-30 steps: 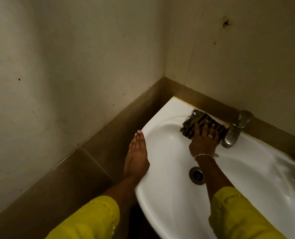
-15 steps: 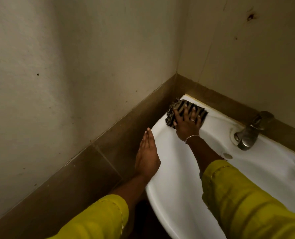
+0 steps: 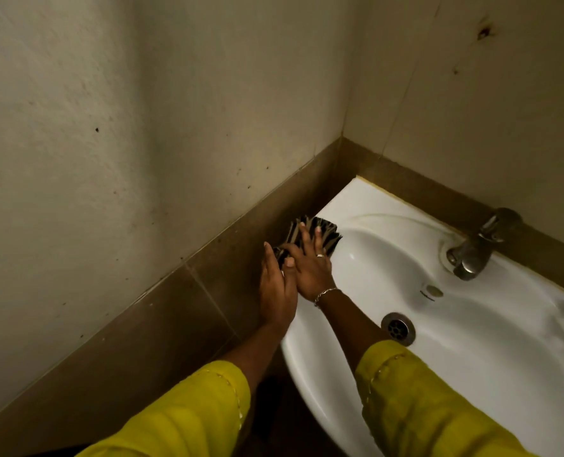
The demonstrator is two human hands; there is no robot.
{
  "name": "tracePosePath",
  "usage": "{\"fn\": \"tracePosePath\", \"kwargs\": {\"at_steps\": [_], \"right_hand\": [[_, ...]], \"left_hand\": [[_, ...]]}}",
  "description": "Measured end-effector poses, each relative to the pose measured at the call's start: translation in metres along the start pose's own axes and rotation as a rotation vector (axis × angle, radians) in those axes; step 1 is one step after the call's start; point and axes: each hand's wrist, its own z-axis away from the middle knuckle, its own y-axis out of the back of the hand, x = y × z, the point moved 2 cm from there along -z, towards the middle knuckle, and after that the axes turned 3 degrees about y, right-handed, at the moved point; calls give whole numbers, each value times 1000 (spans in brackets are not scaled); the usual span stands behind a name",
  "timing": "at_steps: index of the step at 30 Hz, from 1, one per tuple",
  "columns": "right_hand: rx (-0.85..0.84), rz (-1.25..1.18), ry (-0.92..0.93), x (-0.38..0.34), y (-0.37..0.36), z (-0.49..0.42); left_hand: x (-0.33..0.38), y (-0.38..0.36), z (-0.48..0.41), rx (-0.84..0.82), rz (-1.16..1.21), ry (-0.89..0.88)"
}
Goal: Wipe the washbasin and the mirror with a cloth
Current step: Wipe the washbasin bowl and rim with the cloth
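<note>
Pressing flat, fingers spread, right hand (image 3: 310,268) on the dark striped cloth (image 3: 310,232) at the left rim of the white ceramic washbasin (image 3: 472,341), not clenched. Left hand (image 3: 275,291) upright against that rim's outer edge, fingers straight and together, fingertips touching the cloth's near end, gripping nothing. Steel tap (image 3: 478,245) at the washbasin's back rim, round drain (image 3: 398,328) low in its bowl.

Left hand (image 3: 275,291): flat-ish, fingers together and pointing up and away, thumb side tucked against the right hand
Right hand (image 3: 310,265): palm down, fingers spread and pressing flat, ring on one finger
Right wrist: thin bracelet, bent slightly toward the left
Forearms: both bare, reaching forward, converging
Sleeves: yellow, pushed up past mid-forearm on both arms
</note>
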Motion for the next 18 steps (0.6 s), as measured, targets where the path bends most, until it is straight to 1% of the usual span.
{"fn": "tracePosePath", "kwargs": {"at_steps": [4,7,9,10,13,15,16,18], "right_hand": [[-7,-153,24,-12,-6,20],[-45,-188,38,-16,-4,31],[-42,-216,22,-20,-1,34],[-21,-201,7,-22,1,33],[58,-14,-50,-31,4,24],[99,36,-137,-38,2,18],[92,50,-184,-40,-1,16],[18,69,-238,-43,-8,14]], "left_hand": [[-6,3,11,43,123,35],[-10,2,27,116,197,46],[-9,4,36,151,255,33],[-10,4,37,150,266,35],[-12,6,39,118,296,66],[-17,9,36,87,335,103],[-22,10,34,64,348,115],[-28,13,33,24,415,135]]}}
